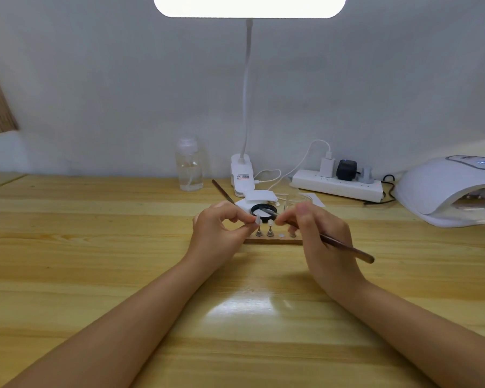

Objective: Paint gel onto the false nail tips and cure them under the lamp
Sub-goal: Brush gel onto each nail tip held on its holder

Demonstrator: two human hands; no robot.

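- A clear plastic bottle point(189, 167) is seen standing far left of centre.
- A white desk lamp point(242, 175) is clipped beside it — lit.
- A power strip point(337, 187) is laid far right — plugs inserted.

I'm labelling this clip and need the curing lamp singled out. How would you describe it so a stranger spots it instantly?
Start at the wooden table and go to its far right edge. The curing lamp sits there, just right of the white power strip: a low white dome with an open mouth at the front. Unlike the tall desk lamp on a thin neck, it is squat and has a small display on top.
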